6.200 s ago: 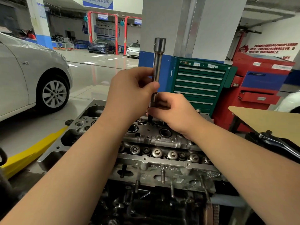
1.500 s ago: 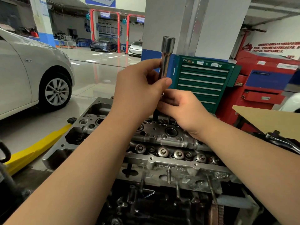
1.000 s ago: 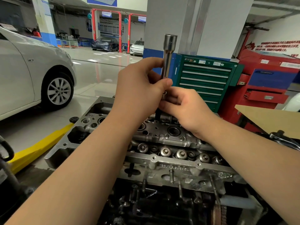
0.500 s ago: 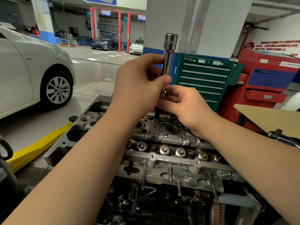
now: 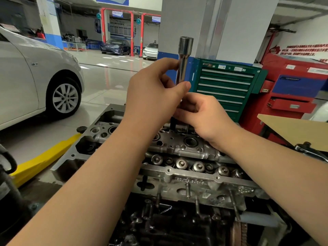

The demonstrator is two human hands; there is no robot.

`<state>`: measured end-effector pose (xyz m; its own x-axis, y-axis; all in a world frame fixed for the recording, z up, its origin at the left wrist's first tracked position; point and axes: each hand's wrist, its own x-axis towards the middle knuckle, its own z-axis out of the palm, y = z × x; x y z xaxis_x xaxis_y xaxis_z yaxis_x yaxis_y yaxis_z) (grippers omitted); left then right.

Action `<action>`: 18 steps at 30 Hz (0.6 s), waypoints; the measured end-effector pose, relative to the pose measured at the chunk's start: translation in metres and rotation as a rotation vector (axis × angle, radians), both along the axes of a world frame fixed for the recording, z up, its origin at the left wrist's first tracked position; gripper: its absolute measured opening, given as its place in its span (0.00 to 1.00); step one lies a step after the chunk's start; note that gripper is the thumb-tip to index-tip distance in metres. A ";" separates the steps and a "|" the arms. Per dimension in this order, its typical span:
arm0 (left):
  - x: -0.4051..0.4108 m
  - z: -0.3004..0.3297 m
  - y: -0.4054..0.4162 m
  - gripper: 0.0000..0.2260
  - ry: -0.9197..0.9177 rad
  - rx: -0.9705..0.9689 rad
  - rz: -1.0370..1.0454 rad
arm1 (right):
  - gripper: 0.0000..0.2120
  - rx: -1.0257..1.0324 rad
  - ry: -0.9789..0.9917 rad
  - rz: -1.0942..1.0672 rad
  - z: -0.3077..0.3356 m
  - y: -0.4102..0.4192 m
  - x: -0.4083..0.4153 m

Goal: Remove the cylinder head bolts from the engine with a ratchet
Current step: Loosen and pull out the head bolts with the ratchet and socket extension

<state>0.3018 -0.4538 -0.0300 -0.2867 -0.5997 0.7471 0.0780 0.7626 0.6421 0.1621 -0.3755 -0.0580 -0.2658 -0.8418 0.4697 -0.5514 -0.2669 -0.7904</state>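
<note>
A long chrome socket extension [image 5: 184, 55] stands upright over the far side of the grey cylinder head [image 5: 177, 176]. My left hand [image 5: 156, 96] grips its shaft between thumb and fingers. Just below, my right hand [image 5: 204, 116] pinches the lower part of the tool. A dark stem [image 5: 173, 124] runs down from the hands into the head. Whether it is a bolt or the tool's tip is hidden by my fingers. A row of valve springs [image 5: 193, 165] shows along the head.
A ratchet handle [image 5: 312, 153] lies at the right edge by a brown board [image 5: 298, 128]. Green tool cabinet [image 5: 225, 87] and red cabinet [image 5: 294, 96] stand behind the engine. A silver car [image 5: 35, 82] and a yellow ramp [image 5: 42, 160] are at left.
Both hands have kept their hold on the upright tool. The fingers have shifted slightly on the shaft, and the view has drifted a little.
</note>
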 end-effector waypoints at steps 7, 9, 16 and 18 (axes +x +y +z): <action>-0.001 0.002 0.005 0.13 -0.029 -0.024 0.018 | 0.17 -0.107 0.006 -0.008 0.002 -0.001 0.004; 0.000 0.002 0.005 0.12 -0.013 -0.001 0.016 | 0.12 -0.088 -0.001 0.037 0.000 -0.001 0.002; -0.001 0.001 0.004 0.19 -0.028 0.059 -0.144 | 0.11 -0.018 -0.065 0.011 -0.001 -0.001 -0.001; -0.002 0.001 0.006 0.18 -0.035 0.027 -0.134 | 0.17 -0.052 -0.086 0.011 0.001 -0.001 0.001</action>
